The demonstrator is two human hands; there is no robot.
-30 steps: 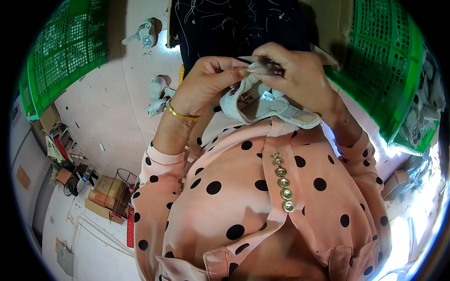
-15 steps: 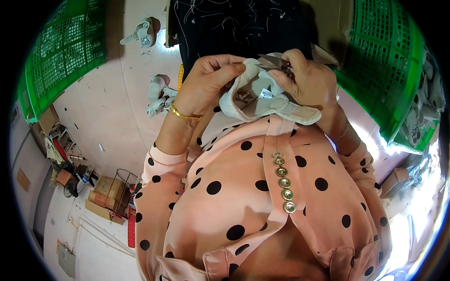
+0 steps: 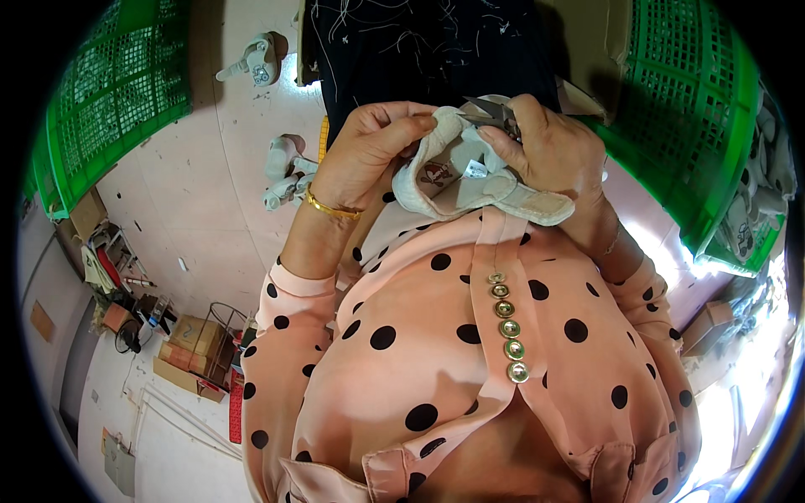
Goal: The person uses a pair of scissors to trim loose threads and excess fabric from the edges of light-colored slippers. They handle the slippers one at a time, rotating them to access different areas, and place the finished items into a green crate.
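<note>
Close to my chest is a small cream fabric shoe upper [image 3: 423, 197] with a strap that sticks out to the right and a white label inside. Its upper edge is pinched between the thumb and fingers of my left hand [image 3: 369, 147], which wears a gold bangle. My right hand [image 3: 558, 155] is closed around a small pair of dark metal scissors [image 3: 495, 111]. The blades point left, along the top edge of the upper. Its handles are mostly hidden by my fingers, and my right thumb rests by the fabric.
Small pale shoes [image 3: 262, 60] lie on the floor to the left, with more shoe pieces [image 3: 285, 163] nearer. Green plastic crates stand left [image 3: 126, 92] and right [image 3: 679, 109]; pale pieces fill the right one. Loose threads cling to my dark trousers [image 3: 419, 50]. Cardboard boxes [image 3: 193, 344] sit further left.
My right hand and the scissors have shifted and turned slightly at the upper's top edge. My left hand keeps its pinch, and the upper has barely moved.
</note>
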